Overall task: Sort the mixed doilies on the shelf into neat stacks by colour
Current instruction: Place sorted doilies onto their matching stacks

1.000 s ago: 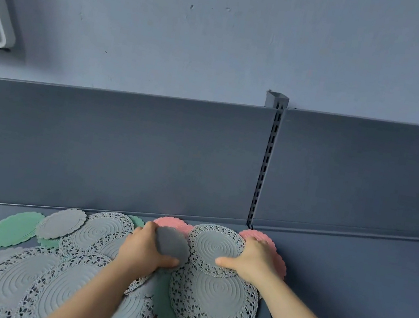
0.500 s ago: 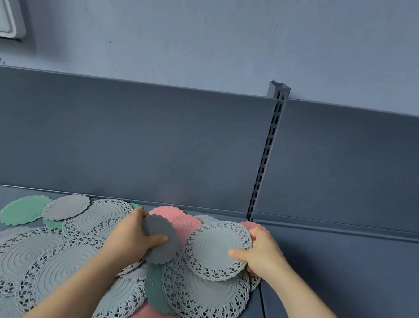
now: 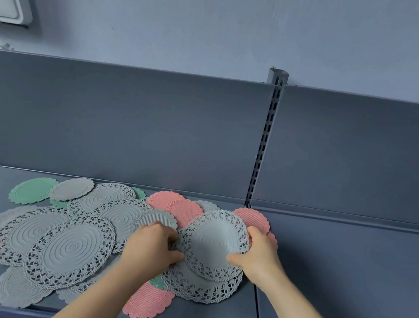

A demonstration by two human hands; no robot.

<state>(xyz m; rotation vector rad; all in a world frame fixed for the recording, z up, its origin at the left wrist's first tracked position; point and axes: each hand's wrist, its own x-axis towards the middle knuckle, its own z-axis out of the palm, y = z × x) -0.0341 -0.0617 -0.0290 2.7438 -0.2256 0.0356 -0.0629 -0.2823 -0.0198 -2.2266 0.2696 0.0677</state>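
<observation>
Single head-worn wide-angle view. Looks forward and down, close over shelf (image 3: 335, 279); faces back panel (image 3: 124, 129) and wall (image 3: 227, 21) beyond.

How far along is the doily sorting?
Done: no single-colour stack visible. In hand: right hand holds a grey lace-edged round doily, left hand a small grey scalloped doily. Left: pink scalloped doilies, green scalloped doilies and grey ones lie overlapped on the blue-grey shelf.

A: How is the shelf (image 3: 346, 295) presenting?
B: It is looking like smooth, matt painted metal, the slotted upright (image 3: 265, 140) likewise.
A: And the grey lace doilies (image 3: 69, 249)?
B: They are showing as embossed, perforated matt paper; the pink doily (image 3: 147, 304) is showing fine ribbing.
</observation>
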